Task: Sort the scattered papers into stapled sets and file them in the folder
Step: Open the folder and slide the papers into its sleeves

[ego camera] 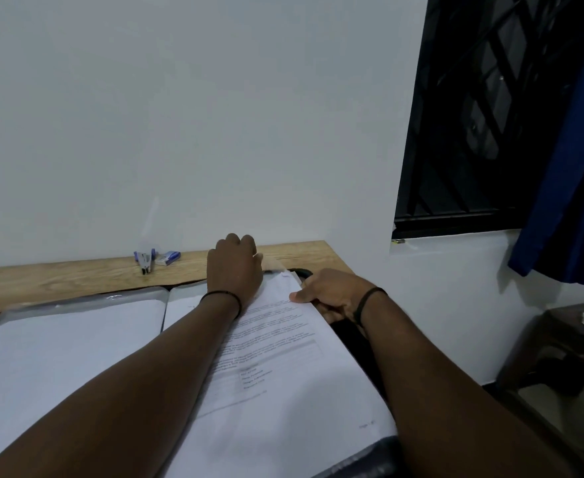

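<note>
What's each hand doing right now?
Left hand: fingers curled at the far edge of the papers; grip cannot be told.
Right hand: gripping the papers' right edge.

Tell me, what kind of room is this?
Probably a home study corner or small office. A wooden desk stands against a plain wall, holding a stapler and an open folder with printed papers. A barred window with a blue curtain is beside it.
</note>
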